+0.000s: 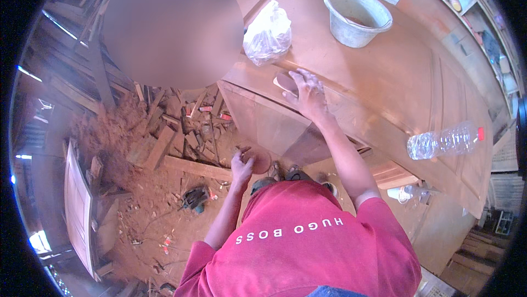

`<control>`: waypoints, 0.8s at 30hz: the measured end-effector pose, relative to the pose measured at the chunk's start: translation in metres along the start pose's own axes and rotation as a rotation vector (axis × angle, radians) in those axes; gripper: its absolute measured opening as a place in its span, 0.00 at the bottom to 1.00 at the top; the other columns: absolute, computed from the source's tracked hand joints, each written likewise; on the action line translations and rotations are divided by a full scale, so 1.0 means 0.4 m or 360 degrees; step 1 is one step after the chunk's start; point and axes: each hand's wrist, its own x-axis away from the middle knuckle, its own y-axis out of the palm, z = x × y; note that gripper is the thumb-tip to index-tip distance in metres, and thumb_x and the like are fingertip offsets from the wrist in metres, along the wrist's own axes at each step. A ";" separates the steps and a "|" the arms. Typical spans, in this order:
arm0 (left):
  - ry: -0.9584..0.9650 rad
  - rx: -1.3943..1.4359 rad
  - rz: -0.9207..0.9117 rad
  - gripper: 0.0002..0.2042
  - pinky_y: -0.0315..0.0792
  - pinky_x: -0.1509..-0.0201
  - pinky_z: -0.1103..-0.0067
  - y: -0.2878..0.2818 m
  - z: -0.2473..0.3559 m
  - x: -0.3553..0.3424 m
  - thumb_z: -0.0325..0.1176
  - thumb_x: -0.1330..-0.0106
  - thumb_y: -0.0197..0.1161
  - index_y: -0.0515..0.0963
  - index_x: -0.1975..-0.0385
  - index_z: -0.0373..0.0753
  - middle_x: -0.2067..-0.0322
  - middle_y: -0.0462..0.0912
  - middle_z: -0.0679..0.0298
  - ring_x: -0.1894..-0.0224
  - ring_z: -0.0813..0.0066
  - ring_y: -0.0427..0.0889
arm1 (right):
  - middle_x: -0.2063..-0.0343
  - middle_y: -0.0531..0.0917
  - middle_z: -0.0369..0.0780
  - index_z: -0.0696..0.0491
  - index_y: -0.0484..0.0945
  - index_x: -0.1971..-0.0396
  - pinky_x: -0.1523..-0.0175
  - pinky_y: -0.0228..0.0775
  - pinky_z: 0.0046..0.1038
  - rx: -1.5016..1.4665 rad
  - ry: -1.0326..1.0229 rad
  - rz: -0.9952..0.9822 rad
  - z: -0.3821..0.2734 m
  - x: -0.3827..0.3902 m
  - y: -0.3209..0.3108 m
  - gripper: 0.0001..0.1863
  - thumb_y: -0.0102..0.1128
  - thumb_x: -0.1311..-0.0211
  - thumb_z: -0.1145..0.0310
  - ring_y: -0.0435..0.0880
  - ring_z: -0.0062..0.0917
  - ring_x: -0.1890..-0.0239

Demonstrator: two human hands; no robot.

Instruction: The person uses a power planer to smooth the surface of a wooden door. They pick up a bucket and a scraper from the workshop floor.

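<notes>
My left hand (241, 168) hangs low beside the workbench, fingers closed on the edge of a round reddish-brown sanding disc (260, 161). Stretched forward over the wooden panel (351, 86), my right hand (308, 95) grips a curved piece of sandpaper (284, 82) between thumb and fingers. That piece is brown with a pale edge, near the panel's left edge. A knotted white plastic bag (268, 34) sits on the wood just beyond it.
A grey bucket (359, 20) and a lying clear bottle (444, 142) with a red cap are on the dusty panel. Wood offcuts (186, 132) and a dark tool (196, 198) litter the floor at left. Shelves (472, 17) line the far right. A blurred patch hides the upper left.
</notes>
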 end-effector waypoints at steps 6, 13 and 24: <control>-0.0067 -0.1339 -0.0455 0.18 0.76 0.50 0.64 -0.120 -0.037 -0.046 0.27 0.51 0.62 0.80 0.56 0.35 0.63 0.83 0.46 0.57 0.50 0.83 | 0.56 0.82 0.45 0.54 0.77 0.50 0.41 0.64 0.42 -0.0122 -0.0191 0.0079 0.048 0.033 0.019 0.23 0.65 0.47 0.68 0.78 0.40 0.49; 0.0401 -0.1747 -0.0168 0.17 0.75 0.57 0.63 -0.373 0.316 -0.400 0.24 0.51 0.57 0.82 0.60 0.41 0.64 0.84 0.52 0.59 0.56 0.83 | 0.53 0.81 0.47 0.58 0.75 0.48 0.39 0.64 0.41 -0.0276 -0.0134 0.0107 0.116 0.109 -0.007 0.24 0.63 0.46 0.69 0.77 0.39 0.46; 0.1385 -0.1145 0.0258 0.18 0.71 0.42 0.68 -0.157 0.754 -0.820 0.34 0.40 0.62 0.78 0.48 0.46 0.48 0.78 0.54 0.45 0.55 0.76 | 0.50 0.76 0.50 0.60 0.70 0.44 0.39 0.65 0.40 -0.0342 0.0011 0.0285 0.058 0.101 -0.026 0.25 0.57 0.44 0.71 0.75 0.45 0.47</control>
